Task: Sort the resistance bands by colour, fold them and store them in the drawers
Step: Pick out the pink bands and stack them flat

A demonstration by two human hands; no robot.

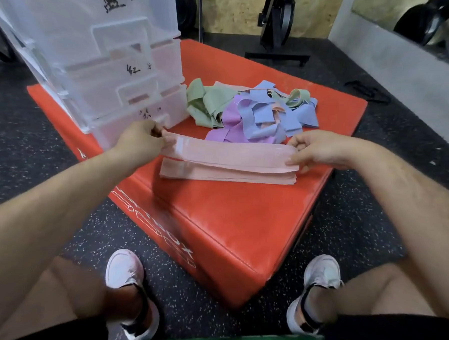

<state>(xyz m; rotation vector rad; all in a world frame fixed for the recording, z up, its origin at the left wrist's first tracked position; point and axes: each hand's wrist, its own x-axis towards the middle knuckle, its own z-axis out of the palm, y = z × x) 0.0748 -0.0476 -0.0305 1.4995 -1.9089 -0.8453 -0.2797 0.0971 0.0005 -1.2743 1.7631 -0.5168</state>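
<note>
A flat pink band (229,154) is stretched level between my hands, just above a neat stack of pink bands (225,175) on the red box (231,222). My left hand (141,139) pinches the band's left end. My right hand (320,149) pinches its right end. Behind them lies a tangled heap of green (208,101), purple (234,118) and blue bands (281,115), with a few pink pieces mixed in. A clear plastic drawer unit (107,59) with handwritten labels stands at the box's back left corner, its drawers pushed in.
The red box sits on black speckled rubber flooring (358,229). My two white shoes are in front of the box's near edge. A black equipment stand (276,50) and a grey wall ledge (405,75) are at the back right.
</note>
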